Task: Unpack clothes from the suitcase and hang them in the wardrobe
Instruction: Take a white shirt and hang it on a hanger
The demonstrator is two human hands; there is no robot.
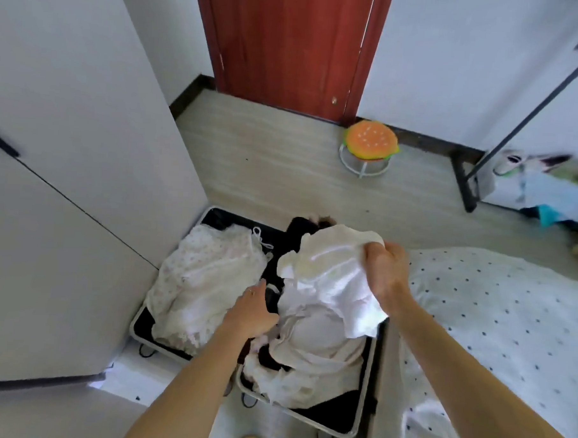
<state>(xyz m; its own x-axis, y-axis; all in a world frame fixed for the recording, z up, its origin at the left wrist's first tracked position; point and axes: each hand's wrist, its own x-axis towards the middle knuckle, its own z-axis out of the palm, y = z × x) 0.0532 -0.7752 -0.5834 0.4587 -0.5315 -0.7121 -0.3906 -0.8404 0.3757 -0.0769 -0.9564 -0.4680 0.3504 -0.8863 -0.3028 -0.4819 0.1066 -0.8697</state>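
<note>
White top (331, 280) is bunched up in the right hand (386, 271), fingers curled tight round it, lifted over the right half of the open suitcase (332, 416). Left hand (253, 311) has its fingers stretched out against the lacy cream dress (205, 281) in the other half. Suitcase sits on the floor between the white wardrobe (69, 143) and a dotted bed (492, 310). Burger stool (370, 141) is over by the red door (288, 46).

No text, label, brand or number legible. Print on the bag (514, 185) at far right: too blurred to read.
</note>
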